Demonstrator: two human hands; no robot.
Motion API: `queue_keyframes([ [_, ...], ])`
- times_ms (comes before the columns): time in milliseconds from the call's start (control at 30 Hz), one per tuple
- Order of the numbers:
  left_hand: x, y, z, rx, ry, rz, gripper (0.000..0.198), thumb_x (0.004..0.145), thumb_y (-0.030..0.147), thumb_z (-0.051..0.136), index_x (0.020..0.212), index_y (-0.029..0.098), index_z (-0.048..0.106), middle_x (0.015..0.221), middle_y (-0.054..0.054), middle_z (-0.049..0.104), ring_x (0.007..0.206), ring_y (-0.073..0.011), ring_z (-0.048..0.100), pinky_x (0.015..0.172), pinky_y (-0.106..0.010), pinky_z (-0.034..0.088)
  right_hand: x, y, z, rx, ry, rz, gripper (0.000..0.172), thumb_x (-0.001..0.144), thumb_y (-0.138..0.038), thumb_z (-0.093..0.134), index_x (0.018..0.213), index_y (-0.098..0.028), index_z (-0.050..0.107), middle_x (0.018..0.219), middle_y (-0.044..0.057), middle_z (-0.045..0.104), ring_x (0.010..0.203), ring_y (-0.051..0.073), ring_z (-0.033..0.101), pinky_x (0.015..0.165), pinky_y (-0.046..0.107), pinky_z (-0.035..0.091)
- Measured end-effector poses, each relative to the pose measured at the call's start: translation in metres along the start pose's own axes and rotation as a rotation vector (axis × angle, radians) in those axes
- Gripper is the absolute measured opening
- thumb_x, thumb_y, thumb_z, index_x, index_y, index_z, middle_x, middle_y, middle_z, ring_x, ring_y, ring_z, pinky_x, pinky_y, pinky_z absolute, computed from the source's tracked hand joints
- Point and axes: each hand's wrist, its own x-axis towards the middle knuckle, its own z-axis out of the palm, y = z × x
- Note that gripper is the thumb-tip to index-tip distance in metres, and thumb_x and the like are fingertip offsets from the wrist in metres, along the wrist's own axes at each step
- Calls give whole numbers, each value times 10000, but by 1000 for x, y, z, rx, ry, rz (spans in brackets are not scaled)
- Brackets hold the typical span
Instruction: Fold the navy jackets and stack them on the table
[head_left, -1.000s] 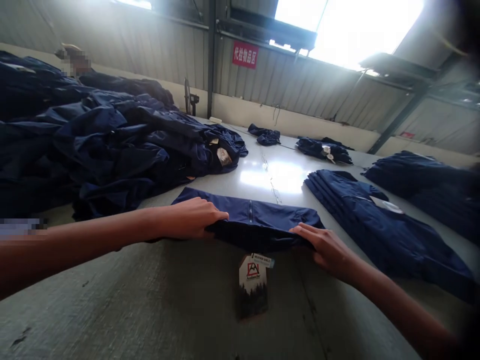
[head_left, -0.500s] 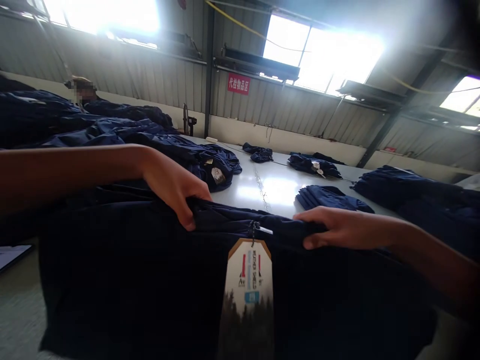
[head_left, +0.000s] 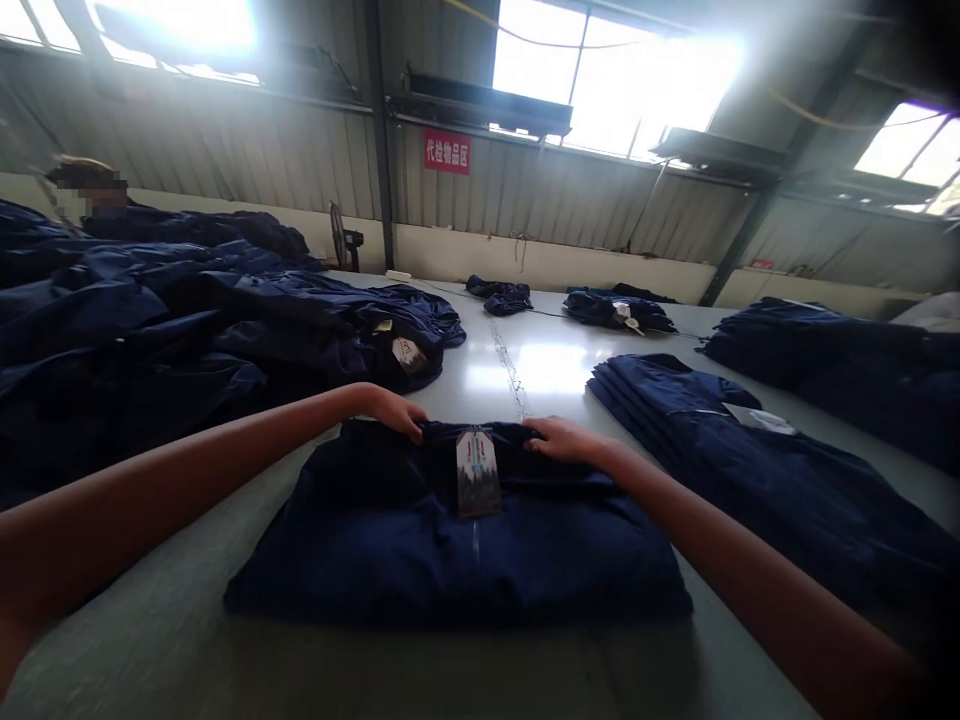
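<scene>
A folded navy jacket (head_left: 457, 535) lies flat on the pale grey worktable (head_left: 540, 370), with a centre zip showing. A cardboard hang tag (head_left: 478, 474) rests on top, near the far folded edge. My left hand (head_left: 394, 412) curls over that edge left of the tag, holding the fabric. My right hand (head_left: 559, 440) grips the same edge to the right of the tag. Nothing hides the front of the jacket, and its underside cannot be seen.
A large heap of navy garments (head_left: 225, 330) fills the table's left side, with a person (head_left: 86, 185) beyond it. Folded navy stacks (head_left: 735, 470) lie close on the right, and smaller bundles (head_left: 499, 295) lie farther off. A fan (head_left: 341, 235) stands by the corrugated wall.
The jacket, raised before me half a second ago, now lies folded flat on the table. Its tag has dropped onto the top, and both hands have moved down and farther away.
</scene>
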Motion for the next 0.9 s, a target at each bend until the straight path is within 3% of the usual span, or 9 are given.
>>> queue_keyframes([
  [67,2,4,-5,51,102,12,578,816,380,613,1345,147,629,1357,-125,695,1223,-275,640,1058,-379,513,4,-5,-2,-55,85,16,424,1004,-246,612,1426,-213,633,1366,157,690,1271,290,651,1085,451,504],
  [133,1,16,7,157,334,30,579,883,345,569,1428,151,563,1464,-150,606,1350,-286,552,1149,-422,432,5,-15,1,-110,186,-5,453,1029,-247,572,1479,-199,578,1437,170,634,1338,294,600,1119,479,474],
  [233,1,40,50,357,806,39,465,1002,378,499,1408,170,588,1443,-153,591,1348,-301,557,1156,-456,418,3,-35,15,-82,264,-84,461,1043,-242,532,1501,-203,555,1483,163,599,1359,283,580,1127,484,479],
  [333,6,57,97,448,1042,54,439,1041,424,496,1398,191,602,1416,-145,609,1307,-318,579,1119,-478,451,-1,-52,37,-34,254,-175,498,1016,-169,509,1511,-202,554,1527,155,570,1404,280,546,1161,468,463],
  [400,14,56,120,462,1065,60,452,1048,402,497,1437,186,578,1442,-148,608,1333,-318,564,1153,-504,424,-5,-59,54,-30,244,-221,540,983,-97,486,1513,-174,550,1553,152,549,1428,281,522,1182,458,443],
  [500,27,42,137,405,1002,32,463,1065,359,451,1481,178,547,1497,-150,592,1424,-295,513,1223,-535,360,-10,-61,73,-29,260,-237,526,980,-73,465,1488,-161,570,1530,141,568,1371,276,565,1163,450,459],
  [633,39,24,143,354,952,10,500,1080,378,404,1542,210,490,1612,-136,492,1553,-292,365,1275,-591,252,-12,-59,79,-113,307,-233,471,1012,-148,522,1466,-249,598,1468,127,608,1276,289,614,1064,486,522],
  [733,41,20,143,328,931,15,535,1078,414,411,1565,198,459,1621,-145,479,1567,-293,339,1283,-594,233,-12,-61,75,-176,354,-238,394,1047,-201,527,1402,-312,659,1419,113,647,1229,298,637,994,494,543],
  [900,39,22,142,311,909,37,532,1076,383,417,1560,168,458,1627,-162,465,1572,-291,329,1287,-602,219,-16,-67,71,-102,481,-195,336,1053,-202,515,1331,-258,695,1311,111,710,1075,265,697,916,423,555],
])
